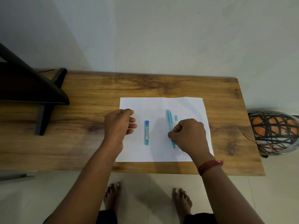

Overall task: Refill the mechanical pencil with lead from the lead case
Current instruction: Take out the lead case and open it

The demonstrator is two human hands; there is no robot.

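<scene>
hands over pencil and lead case

head view: on white paper mid-frame, the right hand pinches the teal mechanical pencil. the left hand, loosely curled and holding nothing, hovers left of the blue lead case. a small cap lies beside the pencil.

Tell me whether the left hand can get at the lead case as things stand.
Probably yes: the left hand hovers just left of the lead case, which lies alone on the paper with nothing between them.

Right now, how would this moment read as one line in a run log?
stage: start | right hand: fingers on mechanical pencil | left hand: empty, beside lead case | small cap: off, on paper
</scene>
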